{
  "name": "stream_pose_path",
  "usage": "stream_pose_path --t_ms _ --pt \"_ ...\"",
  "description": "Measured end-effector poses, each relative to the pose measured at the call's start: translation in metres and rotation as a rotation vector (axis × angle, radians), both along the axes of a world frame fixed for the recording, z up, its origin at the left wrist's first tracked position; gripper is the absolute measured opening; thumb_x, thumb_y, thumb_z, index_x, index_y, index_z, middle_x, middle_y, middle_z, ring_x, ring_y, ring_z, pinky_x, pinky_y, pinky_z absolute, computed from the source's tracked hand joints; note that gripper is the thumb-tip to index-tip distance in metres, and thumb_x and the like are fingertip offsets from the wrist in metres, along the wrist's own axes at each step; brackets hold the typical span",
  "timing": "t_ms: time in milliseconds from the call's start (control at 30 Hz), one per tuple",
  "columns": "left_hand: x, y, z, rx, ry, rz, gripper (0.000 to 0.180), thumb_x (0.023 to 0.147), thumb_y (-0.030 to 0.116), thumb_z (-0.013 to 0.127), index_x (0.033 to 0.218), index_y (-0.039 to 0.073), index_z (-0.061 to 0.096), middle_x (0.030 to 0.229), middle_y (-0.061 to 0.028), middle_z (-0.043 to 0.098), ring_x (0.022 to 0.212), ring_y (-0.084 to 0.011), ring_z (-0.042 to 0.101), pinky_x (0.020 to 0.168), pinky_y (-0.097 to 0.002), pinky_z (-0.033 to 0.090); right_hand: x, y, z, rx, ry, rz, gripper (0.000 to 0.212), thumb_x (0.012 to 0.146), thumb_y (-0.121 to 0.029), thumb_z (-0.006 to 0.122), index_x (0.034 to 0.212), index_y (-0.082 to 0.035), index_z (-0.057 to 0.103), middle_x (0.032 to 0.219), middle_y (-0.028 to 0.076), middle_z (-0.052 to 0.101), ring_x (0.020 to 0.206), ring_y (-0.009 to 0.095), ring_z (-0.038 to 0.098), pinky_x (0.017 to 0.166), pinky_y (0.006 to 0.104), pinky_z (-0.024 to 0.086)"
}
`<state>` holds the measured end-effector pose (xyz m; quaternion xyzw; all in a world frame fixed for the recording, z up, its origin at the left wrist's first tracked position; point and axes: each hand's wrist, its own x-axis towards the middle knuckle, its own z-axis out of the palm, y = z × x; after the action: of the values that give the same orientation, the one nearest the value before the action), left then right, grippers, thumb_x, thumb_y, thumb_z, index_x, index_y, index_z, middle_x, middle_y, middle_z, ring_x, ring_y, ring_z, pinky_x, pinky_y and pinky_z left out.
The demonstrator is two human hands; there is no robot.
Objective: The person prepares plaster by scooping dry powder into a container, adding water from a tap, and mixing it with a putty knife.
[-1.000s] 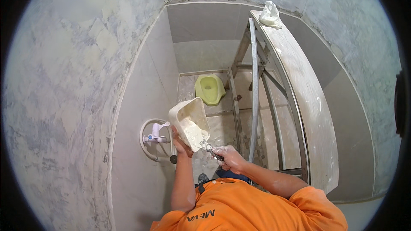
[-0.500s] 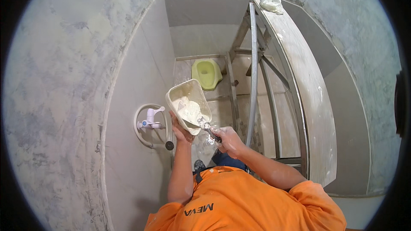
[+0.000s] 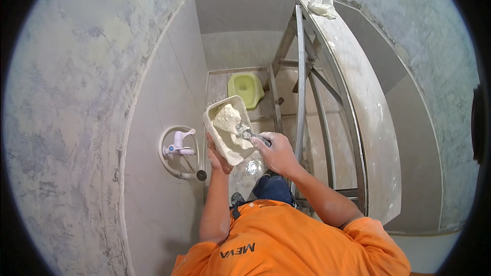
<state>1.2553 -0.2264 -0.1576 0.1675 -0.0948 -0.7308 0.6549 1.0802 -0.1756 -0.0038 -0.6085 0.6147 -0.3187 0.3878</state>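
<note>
In the head view, the left hand (image 3: 218, 158) is supporting a pale rectangular tub (image 3: 210, 121) from its lower left side. The left fingers are curling around the outside of the wall and closing on it, though part of them is hiding behind the tub. The tub is tilting so that its open top is facing the camera, and it is sitting in mid-air in front of the body, above the floor (image 3: 251, 169). Inside, creamy white paste (image 3: 226, 117) is heaping toward the far end and smearing over the walls.

The right hand (image 3: 280, 156) is gripping a dark-handled tool (image 3: 263, 139), its fingers folding tightly around the handle. The tool's metal end is reaching over the right edge into the tub and touching the paste, which is coating it and partly hiding its shape.

Beyond the tub, a yellow-green squat toilet (image 3: 245, 88) is showing in the floor. To the left, a white and lilac tap (image 3: 180, 146) is jutting from the wall, a pale hose (image 3: 161, 156) looping around it. To the right, a long board (image 3: 372, 103) is lying on a metal frame (image 3: 300, 74), and a whitish plastic bag (image 3: 322, 4) is resting on its far end. The person is wearing an orange shirt (image 3: 291, 243).
</note>
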Motion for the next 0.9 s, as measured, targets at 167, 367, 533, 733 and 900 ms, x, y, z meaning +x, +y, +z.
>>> stream_pose_path --t_ms 167,367,533,733,900 --pt "0.011 0.003 0.0 -0.115 0.249 -0.033 0.065 0.107 0.055 0.042 0.152 0.008 0.045 0.148 -0.0156 0.054 0.133 -0.0386 0.055 0.112 -0.0556 0.046 -0.004 0.021 0.017 -0.682 0.195 0.001 0.029 0.095 -0.023 0.07 0.11 0.001 0.071 0.097 0.021 0.071 0.085 0.04 0.069 0.075 0.0454 0.054" --pt "0.012 0.004 0.003 -0.094 0.132 -0.013 0.066 0.106 0.056 0.041 0.152 0.008 0.044 0.149 -0.0165 0.054 0.133 -0.0378 0.055 0.111 -0.0551 0.047 -0.014 0.024 0.014 -0.506 0.563 0.295 0.036 0.089 -0.014 0.075 0.122 -0.002 0.065 0.09 0.016 0.064 0.08 0.038 0.066 0.071 0.0452 0.054" --pt "0.01 0.005 0.001 0.049 0.067 -0.017 0.069 0.106 0.059 0.042 0.154 0.01 0.042 0.152 -0.0152 0.051 0.133 -0.037 0.055 0.11 -0.0546 0.047 -0.011 0.015 0.026 -0.618 0.457 0.124 0.034 0.089 -0.012 0.075 0.121 -0.003 0.066 0.088 0.014 0.062 0.079 0.036 0.065 0.067 0.0446 0.053" --pt "0.013 0.001 -0.001 0.003 0.071 -0.107 0.065 0.106 0.057 0.042 0.15 0.009 0.047 0.144 -0.0162 0.057 0.126 -0.0369 0.06 0.107 -0.0527 0.051 -0.02 -0.006 0.028 -0.762 0.637 0.21 0.031 0.089 -0.014 0.07 0.12 -0.013 0.07 0.094 0.011 0.063 0.085 0.031 0.066 0.065 0.0431 0.055" --pt "0.015 0.006 0.004 0.006 0.056 -0.156 0.065 0.107 0.055 0.04 0.151 0.008 0.045 0.145 -0.0172 0.056 0.126 -0.0373 0.06 0.108 -0.0517 0.05 -0.009 0.0 0.011 -0.629 0.787 0.164 0.038 0.09 -0.012 0.064 0.127 -0.017 0.067 0.097 0.011 0.061 0.082 0.03 0.067 0.062 0.043 0.055"
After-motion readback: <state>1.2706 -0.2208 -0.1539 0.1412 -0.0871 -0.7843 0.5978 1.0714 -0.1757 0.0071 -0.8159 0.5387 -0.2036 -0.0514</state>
